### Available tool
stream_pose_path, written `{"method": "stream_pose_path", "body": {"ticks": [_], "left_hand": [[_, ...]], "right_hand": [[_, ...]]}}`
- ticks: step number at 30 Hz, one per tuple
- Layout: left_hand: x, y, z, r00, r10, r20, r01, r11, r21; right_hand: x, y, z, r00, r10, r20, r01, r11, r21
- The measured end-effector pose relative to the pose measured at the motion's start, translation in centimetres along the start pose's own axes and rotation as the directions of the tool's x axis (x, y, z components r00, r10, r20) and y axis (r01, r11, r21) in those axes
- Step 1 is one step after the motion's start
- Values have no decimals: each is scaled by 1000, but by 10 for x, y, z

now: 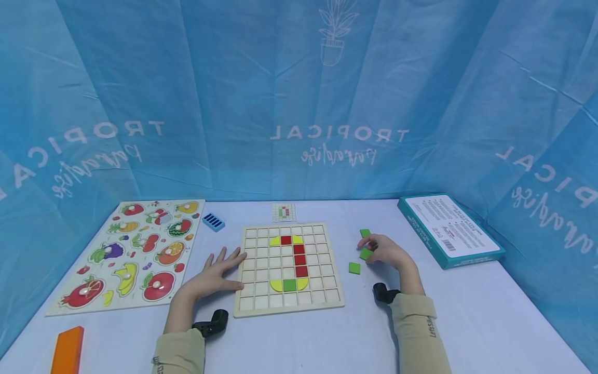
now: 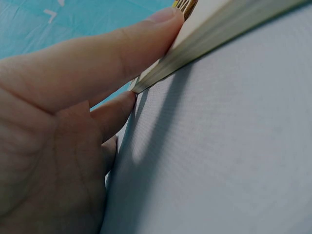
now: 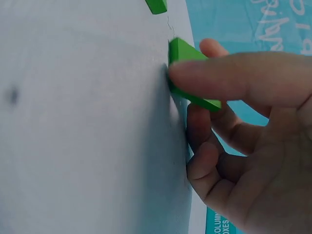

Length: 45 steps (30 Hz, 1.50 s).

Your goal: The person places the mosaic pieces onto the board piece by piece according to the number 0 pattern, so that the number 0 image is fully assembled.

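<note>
A wooden grid board (image 1: pixel 275 306) lies in the middle of the table, bearing red, yellow and green pieces in some of its cells. My left hand (image 1: pixel 212 278) rests with spread fingers against the board's left edge; in the left wrist view the thumb (image 2: pixel 122 58) touches its rim. To the right of the board, my right hand (image 1: pixel 388 253) pinches a green square tile (image 1: pixel 366 253), with the thumb (image 3: pixel 209 78) across it in the right wrist view. One loose green tile (image 1: pixel 354 268) lies nearer me, another green tile (image 1: pixel 365 233) farther off.
A small pattern card (image 1: pixel 284 212) lies behind the board. At the left are a fruit puzzle board (image 1: pixel 159 249), a blue slotted block (image 1: pixel 213 222) and an orange block (image 1: pixel 67 350). A teal box (image 1: pixel 450 231) lies at the right, before the blue curtain (image 1: pixel 299 104).
</note>
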<state>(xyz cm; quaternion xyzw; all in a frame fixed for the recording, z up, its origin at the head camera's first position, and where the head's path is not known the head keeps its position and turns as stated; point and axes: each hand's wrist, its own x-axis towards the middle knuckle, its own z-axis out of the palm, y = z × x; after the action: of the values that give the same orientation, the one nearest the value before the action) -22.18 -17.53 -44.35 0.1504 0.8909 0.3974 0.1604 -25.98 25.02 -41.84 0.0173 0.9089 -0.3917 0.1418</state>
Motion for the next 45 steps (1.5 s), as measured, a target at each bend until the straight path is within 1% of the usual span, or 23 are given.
{"method": "stream_pose_path", "body": {"ticks": [3,5,11,17,21,25,32,34,36,39,45], "left_hand": [[0,0,0,1000,-3,0,3,1000,-2],[0,-1,0,1000,-8,-2,8,1000,0],[-1,-1,0,1000,-7,-6,7,1000,13],[-1,-1,0,1000,7,-5,-6,1000,25],[-1,-1,0,1000,10,-5,-9,1000,25],[-1,-1,0,1000,9,-3,-9,1000,25],[-2,0,-1,1000,6,-4,-6,1000,17],[-2,0,-1,1000,6,-5,-6,1000,15],[-2,0,-1,1000,5,-6,-5,1000,13],[-2,0,-1,1000,2,-4,-2,1000,15],[-1,-1,0,1000,3,-4,-3,1000,20]], "right_hand": [[0,-1,0,1000,2,-28,-1,1000,14],[1,-2,-1,998,-2,-55,4,999,43],[3,-5,-2,994,-8,-107,28,981,193],[4,-9,-2,991,24,-134,9,971,237],[3,-12,-2,991,13,-134,24,962,273],[2,-16,-1,991,-4,-134,43,956,291],[2,-24,3,992,-13,-127,56,938,341],[1,-27,4,992,-32,-122,72,937,341],[1,-29,5,992,-36,-119,75,934,349],[0,-32,6,992,-50,-112,86,935,344],[2,-34,8,992,-35,-122,74,941,330]]}}
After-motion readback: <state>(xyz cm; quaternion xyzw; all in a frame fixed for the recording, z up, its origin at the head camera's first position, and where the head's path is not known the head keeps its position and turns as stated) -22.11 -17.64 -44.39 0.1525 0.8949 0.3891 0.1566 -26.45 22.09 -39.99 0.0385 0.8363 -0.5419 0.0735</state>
